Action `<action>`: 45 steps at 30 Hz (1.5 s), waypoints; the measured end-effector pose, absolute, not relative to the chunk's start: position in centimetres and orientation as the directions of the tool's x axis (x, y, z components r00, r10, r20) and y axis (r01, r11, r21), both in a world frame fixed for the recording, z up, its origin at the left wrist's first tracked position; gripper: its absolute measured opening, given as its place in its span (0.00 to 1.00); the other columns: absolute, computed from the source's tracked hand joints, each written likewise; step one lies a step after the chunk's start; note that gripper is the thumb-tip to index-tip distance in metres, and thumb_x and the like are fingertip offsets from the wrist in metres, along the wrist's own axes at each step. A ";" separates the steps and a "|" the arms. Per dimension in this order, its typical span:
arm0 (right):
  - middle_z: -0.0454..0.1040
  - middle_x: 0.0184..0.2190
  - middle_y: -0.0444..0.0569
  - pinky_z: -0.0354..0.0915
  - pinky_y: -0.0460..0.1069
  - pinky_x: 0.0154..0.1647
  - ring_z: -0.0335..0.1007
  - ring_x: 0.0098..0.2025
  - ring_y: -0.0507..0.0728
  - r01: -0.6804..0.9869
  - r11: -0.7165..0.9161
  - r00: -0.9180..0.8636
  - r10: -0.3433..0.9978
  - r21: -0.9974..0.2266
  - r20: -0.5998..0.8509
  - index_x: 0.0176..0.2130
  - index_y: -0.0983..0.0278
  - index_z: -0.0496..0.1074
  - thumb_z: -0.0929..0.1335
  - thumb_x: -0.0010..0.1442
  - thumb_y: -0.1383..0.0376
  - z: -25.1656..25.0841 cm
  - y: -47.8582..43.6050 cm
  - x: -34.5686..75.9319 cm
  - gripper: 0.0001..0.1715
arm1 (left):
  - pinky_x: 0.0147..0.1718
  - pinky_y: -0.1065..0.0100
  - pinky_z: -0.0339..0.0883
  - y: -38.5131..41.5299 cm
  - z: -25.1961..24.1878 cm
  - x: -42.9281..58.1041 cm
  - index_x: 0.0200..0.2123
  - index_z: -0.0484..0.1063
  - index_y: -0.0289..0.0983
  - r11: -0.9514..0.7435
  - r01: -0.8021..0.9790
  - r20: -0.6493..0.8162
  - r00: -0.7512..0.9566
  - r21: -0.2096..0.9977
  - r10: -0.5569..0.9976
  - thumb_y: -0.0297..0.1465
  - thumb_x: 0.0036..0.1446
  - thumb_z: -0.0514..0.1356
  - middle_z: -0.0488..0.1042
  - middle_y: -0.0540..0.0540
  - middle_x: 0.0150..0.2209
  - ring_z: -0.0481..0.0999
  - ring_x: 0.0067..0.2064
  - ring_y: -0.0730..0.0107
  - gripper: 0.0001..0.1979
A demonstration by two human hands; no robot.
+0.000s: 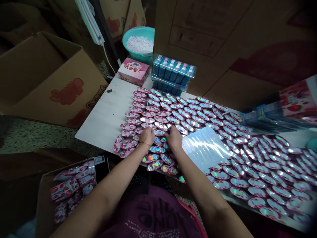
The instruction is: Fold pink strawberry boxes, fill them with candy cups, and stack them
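**Two hands among the oval-topped packs (161, 126)**

At frame centre, the left hand (147, 135) and right hand (174, 137) curl their fingers over packs; whether either grip has closed on one, I cannot tell. Packs cover the bench (101, 119) from centre to lower right, beside and around a shiny sheet (206, 148).

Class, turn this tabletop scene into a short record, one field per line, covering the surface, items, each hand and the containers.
Surface: white table
Main items: many oval-topped packs, set close together
Left hand: fingers curled at the packs; grip unclear
Right hand: also at the packs; grip unclear
Right of the hands: shiny pale sheet
Far side: pink box, blue packs, turquoise basin of pale pieces
Lower left: carton holding patterned packs
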State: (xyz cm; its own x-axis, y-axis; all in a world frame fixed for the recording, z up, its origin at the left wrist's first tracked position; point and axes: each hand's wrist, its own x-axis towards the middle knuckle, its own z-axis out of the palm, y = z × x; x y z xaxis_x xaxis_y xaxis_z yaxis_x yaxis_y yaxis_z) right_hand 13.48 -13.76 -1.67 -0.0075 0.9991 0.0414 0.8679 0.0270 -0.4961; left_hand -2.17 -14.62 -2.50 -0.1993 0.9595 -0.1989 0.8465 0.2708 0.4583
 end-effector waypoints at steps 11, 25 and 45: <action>0.69 0.37 0.51 0.61 0.52 0.42 0.62 0.40 0.57 0.872 0.285 -0.217 0.954 -0.399 0.208 0.43 0.62 0.72 0.59 0.57 0.69 1.9 -14.9 27.6 0.18 | 0.36 0.69 0.63 -15.5 -1.3 8.4 0.39 0.73 0.36 0.043 0.518 -0.259 0.353 0.854 0.899 0.42 0.49 0.58 0.75 0.47 0.33 0.71 0.36 0.66 0.18; 0.69 0.45 0.53 0.59 0.52 0.41 0.62 0.42 0.57 0.764 0.630 -0.630 0.775 -0.139 0.047 0.39 0.64 0.71 0.60 0.60 0.69 3.0 -17.1 30.2 0.12 | 0.30 0.70 0.60 -15.5 -2.4 10.4 0.28 0.74 0.35 0.106 0.591 -0.344 0.305 0.800 0.888 0.35 0.52 0.54 0.73 0.49 0.25 0.70 0.29 0.69 0.12; 0.62 0.13 0.40 0.49 0.44 0.18 0.54 0.16 0.48 0.183 -0.432 0.115 0.902 -0.883 -0.417 0.21 0.66 0.68 0.68 0.42 0.57 3.2 -13.7 17.4 0.14 | 0.34 0.72 0.61 -16.1 1.1 1.2 0.37 0.72 0.33 0.417 -0.306 -0.442 -0.014 0.856 0.897 0.40 0.39 0.66 0.73 0.48 0.30 0.70 0.32 0.74 0.21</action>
